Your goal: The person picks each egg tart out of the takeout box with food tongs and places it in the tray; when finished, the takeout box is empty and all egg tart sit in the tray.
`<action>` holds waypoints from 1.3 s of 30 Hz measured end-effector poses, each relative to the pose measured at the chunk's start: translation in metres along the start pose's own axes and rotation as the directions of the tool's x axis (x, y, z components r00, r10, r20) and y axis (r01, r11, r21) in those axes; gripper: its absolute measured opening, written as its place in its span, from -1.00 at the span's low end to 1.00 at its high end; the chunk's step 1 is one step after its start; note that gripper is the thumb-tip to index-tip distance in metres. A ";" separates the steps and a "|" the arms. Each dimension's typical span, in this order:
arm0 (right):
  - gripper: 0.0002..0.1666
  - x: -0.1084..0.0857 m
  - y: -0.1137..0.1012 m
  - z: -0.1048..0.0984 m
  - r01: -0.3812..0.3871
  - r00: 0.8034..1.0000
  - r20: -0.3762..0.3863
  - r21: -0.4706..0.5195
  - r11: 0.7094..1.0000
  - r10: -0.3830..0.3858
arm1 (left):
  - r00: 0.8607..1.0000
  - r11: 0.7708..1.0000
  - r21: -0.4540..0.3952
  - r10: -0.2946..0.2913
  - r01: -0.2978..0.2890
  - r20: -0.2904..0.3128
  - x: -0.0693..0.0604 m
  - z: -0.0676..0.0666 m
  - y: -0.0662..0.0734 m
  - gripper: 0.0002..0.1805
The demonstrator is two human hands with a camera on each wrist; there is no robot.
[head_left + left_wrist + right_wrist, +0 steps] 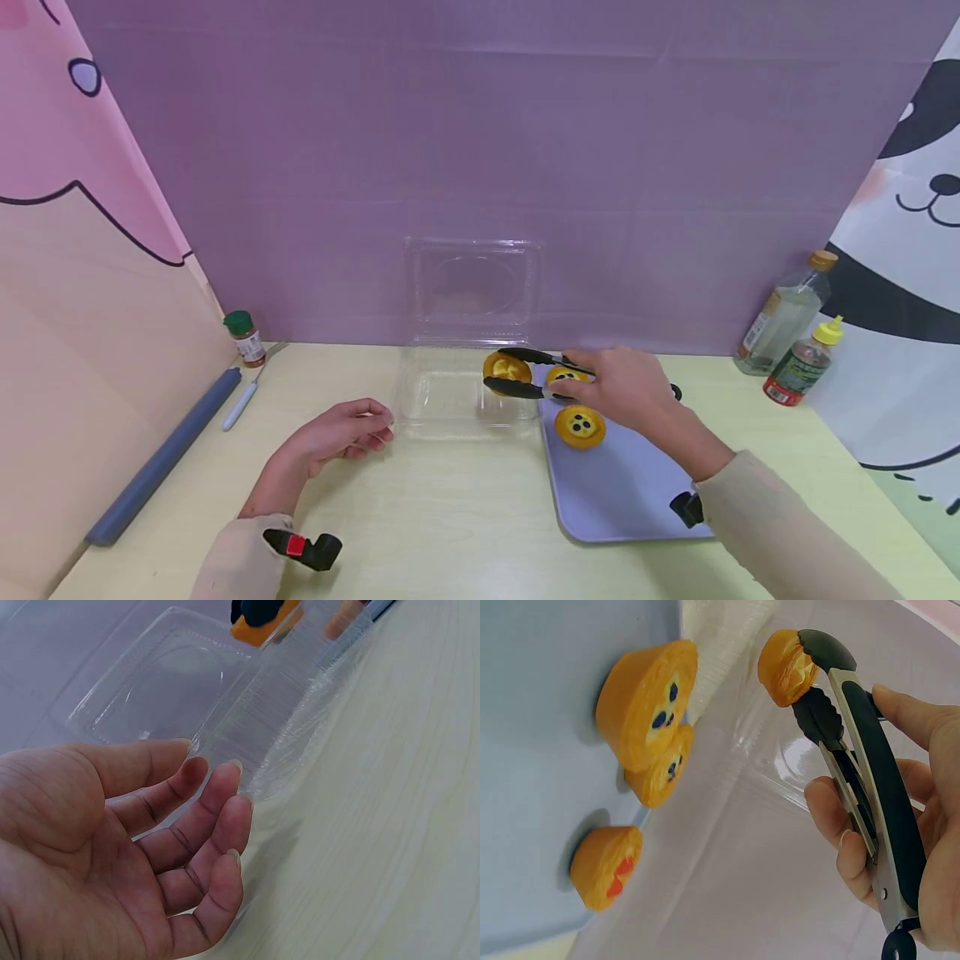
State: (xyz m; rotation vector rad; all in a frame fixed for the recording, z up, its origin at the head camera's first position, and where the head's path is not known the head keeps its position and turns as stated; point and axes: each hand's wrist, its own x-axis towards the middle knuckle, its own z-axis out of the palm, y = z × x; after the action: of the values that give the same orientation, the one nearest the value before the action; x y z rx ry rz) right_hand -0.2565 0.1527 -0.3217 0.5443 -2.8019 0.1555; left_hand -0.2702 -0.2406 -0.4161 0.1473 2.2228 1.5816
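My right hand (626, 387) grips black-and-silver tongs (881, 802), whose black tips pinch an egg tart (506, 367) with a pale yellow filling. This tart hangs over the right part of an open clear plastic container (431, 429). At the container's left front corner is my left hand (341, 435), its thumb and index finger pinching the rim and the other fingers loosely curled. On the lavender tray (622, 508) sit two tarts with dark berries, the nearer tart (581, 427) plainly visible. A red-topped tart (606, 866) there shows only in the right wrist view.
The container's raised lid (474, 287) leans by the purple backdrop. A glass bottle (783, 321) and a yellow-capped bottle (802, 367) stand at the back right. On the left are a green-lidded jar (246, 340), a white-handled tool (240, 406) and a blue-grey roll (165, 458).
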 end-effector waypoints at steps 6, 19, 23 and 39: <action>-0.39 -0.017 0.013 -0.014 -0.004 0.999 -0.051 -0.006 1.000 0.003 | 1.000 1.000 -0.003 -0.001 0.001 -0.005 0.001 -0.001 -0.002 -0.65; -0.30 -0.066 0.043 -0.037 -0.087 0.991 -0.112 -0.064 0.994 0.080 | 1.000 1.000 0.011 0.006 -0.006 0.014 0.006 -0.001 -0.002 -0.65; -0.29 -0.079 0.053 -0.038 -0.116 0.988 -0.109 -0.065 0.991 0.109 | 1.000 1.000 0.028 0.005 -0.006 0.015 0.006 -0.003 -0.002 -0.65; -0.31 -0.109 0.088 -0.045 -0.151 0.989 -0.028 -0.175 0.973 0.148 | 1.000 1.000 0.011 0.001 -0.001 0.021 0.004 -0.004 -0.002 -0.67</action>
State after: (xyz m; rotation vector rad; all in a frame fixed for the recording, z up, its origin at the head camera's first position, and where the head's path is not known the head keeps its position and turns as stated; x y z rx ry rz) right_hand -0.1818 0.2794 -0.3155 0.2895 -2.8051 -0.0589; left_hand -0.2753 -0.2433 -0.4180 0.1678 2.2165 1.5613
